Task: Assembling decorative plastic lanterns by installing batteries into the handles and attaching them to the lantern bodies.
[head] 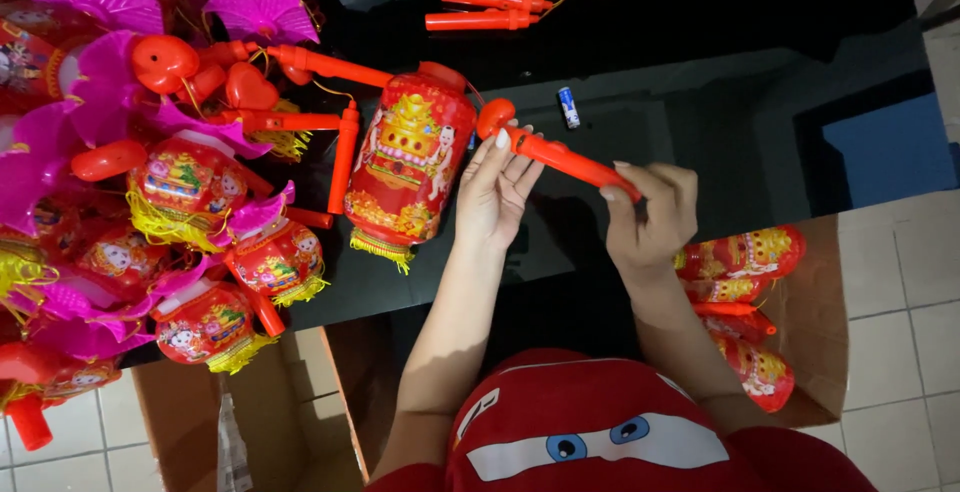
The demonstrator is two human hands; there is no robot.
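A brown cardboard box (815,322) stands open on the tiled floor at the near right, just beside the dark table's edge; red and yellow printed lanterns lie stacked inside it against its left wall. A second brown cardboard box (170,422) stands open at the near left, under the table's near edge, with a clear plastic bag (232,447) upright in it. On the table's far middle lies a small cylindrical battery (568,108) wrapped in a blue and white label.
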